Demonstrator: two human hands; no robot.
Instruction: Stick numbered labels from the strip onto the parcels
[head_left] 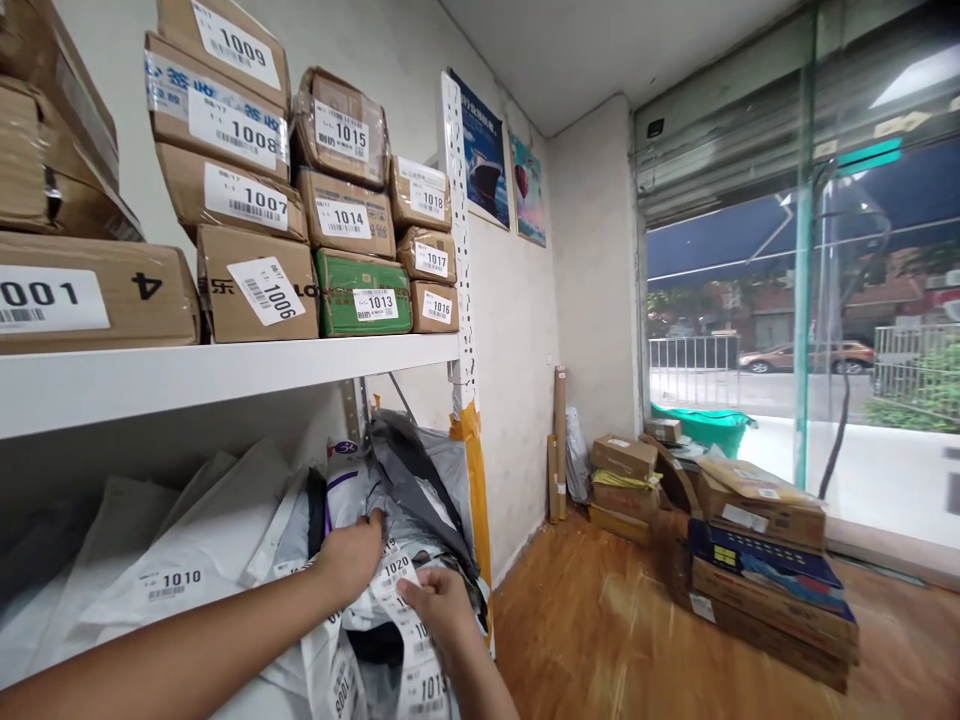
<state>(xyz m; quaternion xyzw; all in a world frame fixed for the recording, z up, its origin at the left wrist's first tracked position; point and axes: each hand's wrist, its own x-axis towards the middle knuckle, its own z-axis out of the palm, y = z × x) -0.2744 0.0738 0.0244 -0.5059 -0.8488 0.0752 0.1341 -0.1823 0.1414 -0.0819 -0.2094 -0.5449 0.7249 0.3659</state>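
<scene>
My right hand (442,605) pinches a long strip of printed number labels (420,655) between thumb and fingers; the label reading 1020 shows just above the thumb, and the strip hangs down below. Just left of it, my left hand (356,555) is closed on a grey plastic mailing bag (409,470) on the lower shelf, with its fingertips partly hidden in the folds. White mailing bags (217,510) lean to the left of my hands, one labelled 1010. A white and purple package (346,480) sits behind my left hand.
Numbered cardboard boxes (259,285) and a green box (364,292) stand on the white upper shelf (225,375). Yellow tape (474,480) wraps the shelf post. Box stacks (772,600) and smaller cartons (622,480) rest on the wooden floor (585,620) near the glass front.
</scene>
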